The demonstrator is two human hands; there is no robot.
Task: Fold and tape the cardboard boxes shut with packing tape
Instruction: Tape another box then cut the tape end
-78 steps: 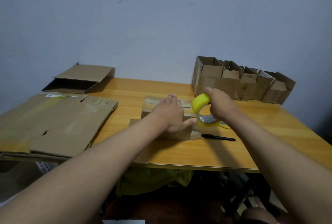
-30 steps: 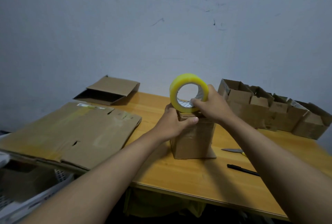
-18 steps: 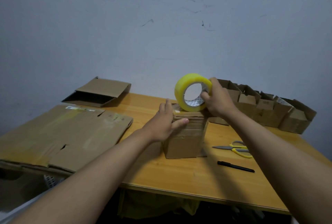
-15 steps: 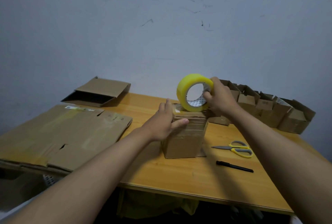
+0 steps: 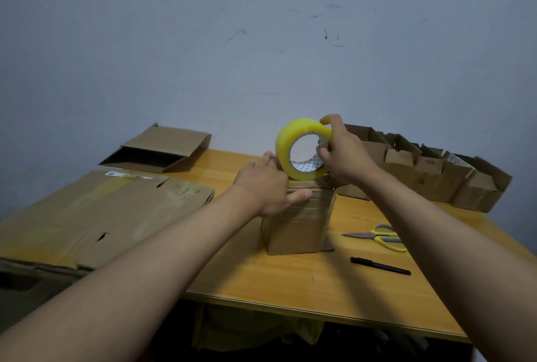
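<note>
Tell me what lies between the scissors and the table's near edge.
In the head view, a black pen lies on the table between the scissors and its near edge; otherwise bare wood.

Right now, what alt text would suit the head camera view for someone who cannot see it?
A right hand holds a yellow tape roll atop a small cardboard box steadied by the left hand; scissors and pen lie nearby.

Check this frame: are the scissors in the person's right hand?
No, the scissors lie on the table beside the pen, while the right hand holds the tape roll.
</note>
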